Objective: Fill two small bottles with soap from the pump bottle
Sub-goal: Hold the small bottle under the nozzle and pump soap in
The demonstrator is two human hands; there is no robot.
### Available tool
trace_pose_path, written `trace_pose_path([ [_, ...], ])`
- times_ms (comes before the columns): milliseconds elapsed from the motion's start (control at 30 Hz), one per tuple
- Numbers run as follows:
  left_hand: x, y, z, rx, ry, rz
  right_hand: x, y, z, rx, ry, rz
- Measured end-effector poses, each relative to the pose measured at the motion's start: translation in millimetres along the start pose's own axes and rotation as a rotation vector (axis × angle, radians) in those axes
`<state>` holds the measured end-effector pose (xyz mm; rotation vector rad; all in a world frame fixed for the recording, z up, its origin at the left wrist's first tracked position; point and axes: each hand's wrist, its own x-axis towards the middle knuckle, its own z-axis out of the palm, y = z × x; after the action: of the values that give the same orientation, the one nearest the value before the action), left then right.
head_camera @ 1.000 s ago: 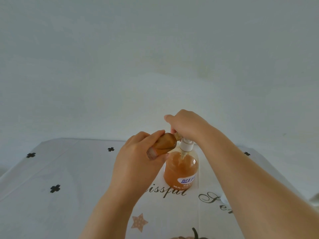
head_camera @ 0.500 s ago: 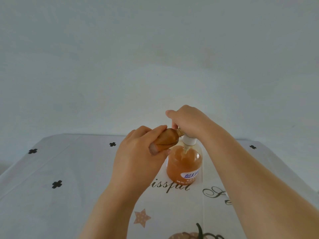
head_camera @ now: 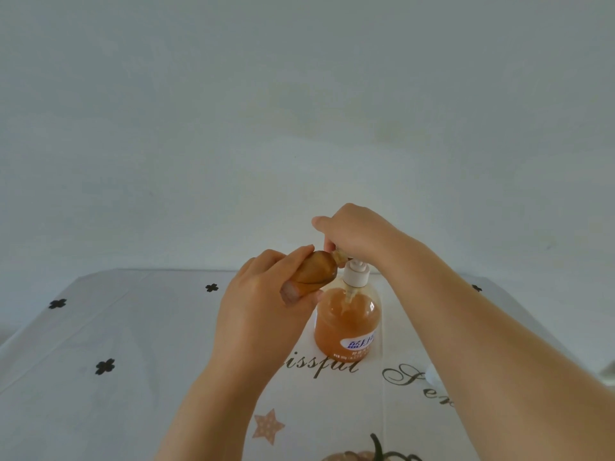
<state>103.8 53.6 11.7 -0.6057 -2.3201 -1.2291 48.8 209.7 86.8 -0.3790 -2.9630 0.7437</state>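
The small bottle is held tilted, its neck up against the top of the pump bottle, just left of that bottle's white collar. The pump bottle stands upright on the tablecloth and shows amber soap up to its shoulder.

The meeting of nozzle and neck is hidden under your fingers, so you are working partly blind. If the neck slips off the nozzle as you press, the soap will likely run down the pump bottle or onto the cloth. The small bottle looks amber through most of its body, so another full stroke might overflow it. Nothing steadies the pump bottle's body, and an off-centre push could tip it.

Your left hand, left of the pump bottle, grips the small bottle, with the thumb laid along its lower side and the fingers wrapped over the top. Your right hand is curled down over the pump head, hiding it, and one finger sticks out to the left.

A small white thing lies right of the pump bottle, by your forearm. I cannot tell what it is.
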Motion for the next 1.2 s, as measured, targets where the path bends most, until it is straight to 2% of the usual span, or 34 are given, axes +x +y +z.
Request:
trace_pose_path([
  [567,2.6,-7.5,3.7,0.084,-0.002,0.034,8.6,10.4,17.0,-0.007,0.047,-0.031],
  [1200,0.2,-6.9,8.8,-0.01,0.034,0.012,4.3,0.4,2.7,-0.037,-0.011,0.01],
])
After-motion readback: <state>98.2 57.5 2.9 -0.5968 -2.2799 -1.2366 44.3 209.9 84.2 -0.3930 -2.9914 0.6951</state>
